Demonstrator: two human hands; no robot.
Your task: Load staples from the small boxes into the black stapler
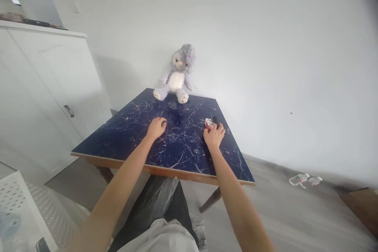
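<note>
My right hand (215, 137) is at the right side of the blue marbled table (180, 153), its thumb and fingers closed around a small red and white box (208, 122). Just behind those fingers stands a small black object (215, 119), partly covered, and its kind I cannot make out. My left hand (156, 128) rests over the left-middle of the tabletop, loosely curled, with a gap between thumb and forefinger and nothing visible in it. A lilac plush toy (176, 80) with a white belly sits upright at the table's far edge, facing me.
A white cabinet (50, 82) stands to the left, and a white perforated container (20, 204) is at the lower left. Clear plastic bottles (299, 179) lie on the grey floor at right, near a brown cardboard box (364, 204). A white wall backs the table.
</note>
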